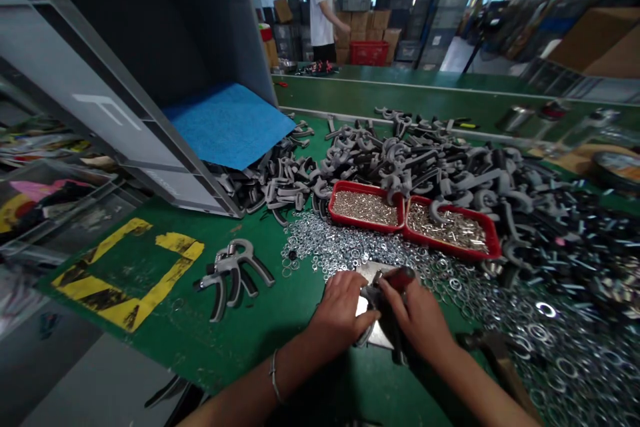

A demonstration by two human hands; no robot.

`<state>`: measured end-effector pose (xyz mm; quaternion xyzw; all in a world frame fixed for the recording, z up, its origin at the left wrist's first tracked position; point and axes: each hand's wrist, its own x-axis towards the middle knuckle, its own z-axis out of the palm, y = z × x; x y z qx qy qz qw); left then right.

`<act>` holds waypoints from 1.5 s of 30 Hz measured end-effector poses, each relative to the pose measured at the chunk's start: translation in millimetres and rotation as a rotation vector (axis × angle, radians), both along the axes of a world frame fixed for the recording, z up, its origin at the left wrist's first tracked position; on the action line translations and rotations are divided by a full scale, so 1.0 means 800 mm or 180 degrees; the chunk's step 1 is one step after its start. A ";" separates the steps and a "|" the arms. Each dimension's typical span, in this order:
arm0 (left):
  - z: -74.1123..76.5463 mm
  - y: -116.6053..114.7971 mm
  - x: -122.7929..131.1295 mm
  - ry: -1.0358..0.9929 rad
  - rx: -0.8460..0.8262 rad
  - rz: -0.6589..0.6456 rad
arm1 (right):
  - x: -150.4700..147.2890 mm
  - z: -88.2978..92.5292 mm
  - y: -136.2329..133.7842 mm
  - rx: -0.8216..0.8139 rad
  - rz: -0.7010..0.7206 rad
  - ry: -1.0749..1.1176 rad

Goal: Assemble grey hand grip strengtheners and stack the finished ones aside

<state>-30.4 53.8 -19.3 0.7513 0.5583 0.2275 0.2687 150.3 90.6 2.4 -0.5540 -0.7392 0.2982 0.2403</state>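
Both my hands meet low in the middle of the green table (240, 340). My left hand (341, 310) is closed, its fingers pinching a dark grey gripper part (383, 303) that lies over a small metal plate (367, 273). My right hand (420, 320) is closed on the same part from the right. A red-tipped piece (403, 275) pokes up just beyond my fingers. What exactly sits between my fingertips is hidden. A silver bracelet (273, 377) circles my left wrist.
Two red trays (400, 203) of small metal parts stand behind a spread of washers (345, 247). A large heap of grey handle parts (440, 160) fills the back. Two assembled hand grips (233, 273) lie left. A tipped grey crate (125, 80) holds a blue sheet. A person (323, 3) stands far back.
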 end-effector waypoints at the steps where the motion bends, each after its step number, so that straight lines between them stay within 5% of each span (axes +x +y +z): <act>1: 0.004 0.001 0.001 0.0066 -0.0079 0.0015 | -0.003 0.006 0.003 -0.0025 0.0133 -0.0016; 6: 0.013 0.003 0.008 0.0275 -0.0219 0.0046 | -0.013 0.051 -0.001 -0.0565 0.0483 0.1382; 9: 0.012 -0.003 0.011 0.0370 -0.0174 0.0120 | 0.005 0.063 0.001 -0.0844 0.0275 0.2143; 11: 0.015 -0.008 0.010 0.0412 -0.0209 0.0133 | 0.035 0.055 0.014 -0.0933 -0.0007 0.1881; 14: 0.029 0.002 0.003 0.0341 -0.0168 -0.0058 | 0.102 0.033 0.038 -0.0639 -0.0183 0.0162; 17: 0.050 0.057 -0.005 0.0384 0.0237 -0.0360 | 0.153 0.030 0.054 0.0037 -0.0373 -0.1054; 19: 0.066 0.116 -0.008 0.0759 0.0425 -0.0333 | 0.153 0.043 0.062 0.0466 -0.0304 -0.1317; 22: 0.086 0.205 -0.005 0.1311 0.0510 -0.0023 | 0.100 0.063 0.092 0.0646 0.0149 -0.1680; 25: 0.086 0.253 -0.002 0.1499 0.0543 0.0191 | 0.031 0.063 0.144 0.0863 0.0286 -0.1817; 29: 0.059 0.251 -0.011 0.1618 0.0642 0.0360 | -0.021 0.043 0.198 0.0899 0.0449 -0.1975; 33: 0.042 0.240 -0.015 0.1602 0.0898 0.0431 | -0.023 0.026 0.208 0.0928 0.0480 -0.1910; 41: 0.043 0.245 -0.015 0.0921 0.1045 0.0349 | -0.013 0.032 0.204 0.0809 0.0282 -0.0973; 45: 0.047 0.221 -0.039 0.0284 0.0970 0.0469 | -0.001 0.043 0.193 0.0509 0.0181 -0.0020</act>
